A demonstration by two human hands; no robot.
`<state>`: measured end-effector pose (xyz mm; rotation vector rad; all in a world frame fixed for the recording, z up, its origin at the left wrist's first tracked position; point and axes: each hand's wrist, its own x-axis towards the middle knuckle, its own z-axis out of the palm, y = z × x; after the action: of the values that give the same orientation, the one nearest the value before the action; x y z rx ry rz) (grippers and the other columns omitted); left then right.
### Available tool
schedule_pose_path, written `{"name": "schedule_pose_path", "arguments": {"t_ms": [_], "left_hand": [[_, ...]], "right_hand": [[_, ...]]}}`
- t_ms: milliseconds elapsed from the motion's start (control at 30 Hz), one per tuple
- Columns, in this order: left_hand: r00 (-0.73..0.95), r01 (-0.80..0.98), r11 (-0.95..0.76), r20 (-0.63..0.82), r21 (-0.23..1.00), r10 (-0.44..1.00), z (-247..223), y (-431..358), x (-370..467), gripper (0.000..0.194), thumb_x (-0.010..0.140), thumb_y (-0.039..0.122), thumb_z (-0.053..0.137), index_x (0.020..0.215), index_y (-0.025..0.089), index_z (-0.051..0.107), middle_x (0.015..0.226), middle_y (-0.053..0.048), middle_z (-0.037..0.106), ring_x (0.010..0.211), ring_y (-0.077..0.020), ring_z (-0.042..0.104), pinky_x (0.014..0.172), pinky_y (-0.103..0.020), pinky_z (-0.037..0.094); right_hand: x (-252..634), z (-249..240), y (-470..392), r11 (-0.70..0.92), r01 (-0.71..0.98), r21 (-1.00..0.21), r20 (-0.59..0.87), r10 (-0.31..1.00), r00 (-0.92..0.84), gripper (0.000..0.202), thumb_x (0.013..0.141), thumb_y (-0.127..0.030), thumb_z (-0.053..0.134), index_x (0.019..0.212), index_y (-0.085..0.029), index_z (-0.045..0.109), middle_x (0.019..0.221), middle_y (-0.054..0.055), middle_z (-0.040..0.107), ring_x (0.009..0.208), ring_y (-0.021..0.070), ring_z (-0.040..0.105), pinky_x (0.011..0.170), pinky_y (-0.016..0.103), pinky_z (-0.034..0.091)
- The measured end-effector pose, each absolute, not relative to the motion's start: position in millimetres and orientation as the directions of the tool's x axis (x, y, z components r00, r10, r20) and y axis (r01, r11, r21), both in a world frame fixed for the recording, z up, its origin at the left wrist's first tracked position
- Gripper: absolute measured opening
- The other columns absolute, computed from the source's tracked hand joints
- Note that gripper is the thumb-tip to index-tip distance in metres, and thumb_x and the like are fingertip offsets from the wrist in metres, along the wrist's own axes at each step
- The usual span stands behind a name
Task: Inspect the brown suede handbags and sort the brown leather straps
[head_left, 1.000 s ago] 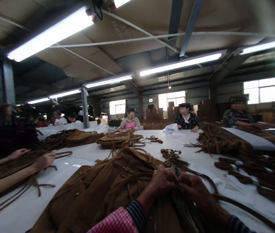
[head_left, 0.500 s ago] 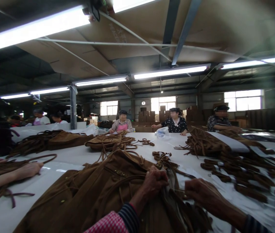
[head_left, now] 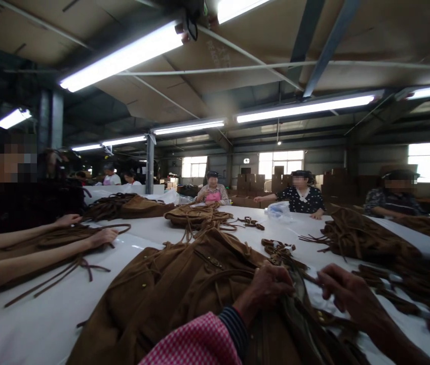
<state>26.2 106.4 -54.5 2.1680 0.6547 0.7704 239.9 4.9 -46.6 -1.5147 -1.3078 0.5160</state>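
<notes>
A large brown fabric bag (head_left: 184,294) with thin straps and small brass-coloured fittings lies in front of me on the white table (head_left: 28,324). My left hand (head_left: 270,286) is closed on the bag's edge, beside its opening. To the right of that opening, my right hand (head_left: 346,294) is held with curled fingers, near a brown strap end. What its fingertips pinch, if anything, is too small to make out. Just beyond my left hand lies a small bundle of brown straps (head_left: 277,247).
On the left, a co-worker's hands (head_left: 103,237) rest on another brown bag. More bags (head_left: 199,215) lie farther back, and a pile (head_left: 362,235) stands at right with several strap bundles (head_left: 397,291). Several people sit across the table near a clear plastic bag (head_left: 279,210).
My view has turned left, so the scene sits farther right and the left co-worker shows more. My right hand has drawn slightly away from my left, which stays on the bag.
</notes>
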Motion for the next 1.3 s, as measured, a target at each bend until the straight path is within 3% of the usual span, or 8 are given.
{"name": "schedule_pose_path", "arguments": {"t_ms": [100, 200, 333, 567, 733, 1067, 1300], "left_hand": [[0.662, 0.183, -0.576, 0.333, 0.797, 0.671, -52.5, 105.3, 25.5, 0.027, 0.07, 0.044, 0.078, 0.074, 0.018, 0.076, 0.07, -0.002, 0.068, 0.082, -0.021, 0.064, 0.081, -0.031, 0.05], [0.656, 0.122, -0.537, 0.338, 0.835, 0.675, -50.6, 104.1, 24.9, 0.029, 0.068, 0.044, 0.079, 0.073, 0.016, 0.078, 0.068, -0.002, 0.069, 0.073, -0.0188, 0.063, 0.074, -0.029, 0.049], [0.658, 0.015, -0.462, 0.339, 0.887, 0.672, -46.5, 100.6, 23.4, 0.03, 0.067, 0.043, 0.079, 0.073, 0.014, 0.078, 0.066, -0.003, 0.068, 0.064, -0.0162, 0.06, 0.065, -0.027, 0.045], [0.636, -0.084, -0.414, 0.369, 0.907, 0.678, -37.1, 91.8, 23.0, 0.026, 0.07, 0.037, 0.076, 0.069, 0.011, 0.076, 0.058, -0.001, 0.062, 0.055, -0.0109, 0.05, 0.059, -0.025, 0.038], [0.63, -0.065, -0.43, 0.371, 0.901, 0.682, -37.2, 91.9, 24.0, 0.024, 0.07, 0.035, 0.074, 0.073, 0.011, 0.077, 0.061, -0.001, 0.063, 0.058, -0.0109, 0.05, 0.06, -0.025, 0.038], [0.618, -0.027, -0.449, 0.368, 0.893, 0.695, -34.2, 88.1, 23.0, 0.022, 0.07, 0.032, 0.073, 0.074, 0.011, 0.079, 0.06, 0.0, 0.062, 0.057, -0.0099, 0.048, 0.059, -0.024, 0.037], [0.61, -0.013, -0.437, 0.353, 0.899, 0.709, -41.0, 91.9, 25.1, 0.023, 0.07, 0.034, 0.073, 0.073, 0.013, 0.077, 0.059, -0.001, 0.063, 0.058, -0.0119, 0.05, 0.057, -0.024, 0.037]], "right_hand": [[216.6, -35.3, 14.8, 0.16, 0.16, -0.974, 0.205, 0.926, 0.318, 0.048, 0.07, -0.064, 0.075, 0.081, -0.018, 0.067, 0.064, 0.004, 0.067, 0.045, 0.0115, 0.048, 0.045, 0.025, 0.035], [203.5, -34.9, 20.9, 0.174, -0.102, -0.98, 0.129, 0.931, 0.342, 0.046, 0.063, -0.056, 0.085, 0.08, -0.017, 0.068, 0.068, 0.005, 0.069, 0.05, 0.0111, 0.051, 0.045, 0.023, 0.037], [201.7, -47.7, 22.9, 0.167, -0.221, -0.961, 0.079, 0.929, 0.361, 0.046, 0.057, -0.051, 0.091, 0.08, -0.017, 0.07, 0.064, 0.0, 0.063, 0.047, 0.0075, 0.045, 0.042, 0.02, 0.033], [204.4, -47.5, 16.0, 0.073, -0.091, -0.993, 0.049, 0.969, 0.244, 0.047, 0.066, -0.061, 0.084, 0.07, -0.018, 0.065, 0.052, -0.004, 0.05, 0.044, 0.0065, 0.039, 0.04, 0.019, 0.027], [198.2, -38.0, 8.7, 0.084, 0.093, -0.992, 0.101, 0.977, 0.189, 0.051, 0.072, -0.068, 0.075, 0.072, -0.018, 0.066, 0.051, -0.003, 0.053, 0.042, 0.0068, 0.037, 0.041, 0.022, 0.025], [179.5, -34.9, 5.1, 0.087, 0.239, -0.967, 0.159, 0.942, 0.297, 0.049, 0.071, -0.069, 0.065, 0.068, -0.02, 0.065, 0.048, -0.001, 0.055, 0.043, 0.0114, 0.043, 0.046, 0.026, 0.034], [171.7, -40.7, 3.3, 0.07, 0.249, -0.966, 0.157, 0.924, 0.349, 0.044, 0.072, -0.067, 0.063, 0.066, -0.023, 0.064, 0.049, 0.0, 0.056, 0.043, 0.0136, 0.044, 0.043, 0.027, 0.03]]}}
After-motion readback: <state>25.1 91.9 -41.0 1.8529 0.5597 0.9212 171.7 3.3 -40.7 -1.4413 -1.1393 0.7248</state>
